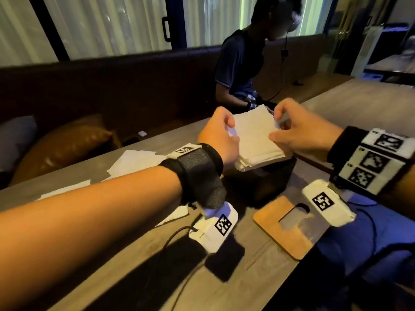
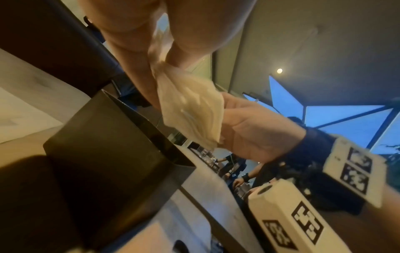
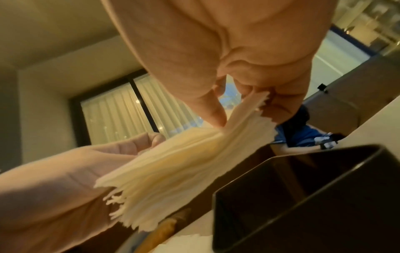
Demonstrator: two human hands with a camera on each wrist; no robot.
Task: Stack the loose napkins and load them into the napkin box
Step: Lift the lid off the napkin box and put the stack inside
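I am holding the napkin stack (image 1: pixel 256 135) at frame centre in the head view, just above the open black napkin box (image 1: pixel 260 178). My left hand (image 1: pixel 221 135) is gripping its left edge, thumb on top; my right hand (image 1: pixel 301 133) is pinching the right edge. The stack is tilting, its lower corner over the box mouth, its edges fanning unevenly in the right wrist view. Loose napkins (image 1: pixel 134 162) are lying on the tabletop (image 1: pixel 247 288) at left centre. A wooden lid (image 1: pixel 289 230) with a slot is lying lower right of the box.
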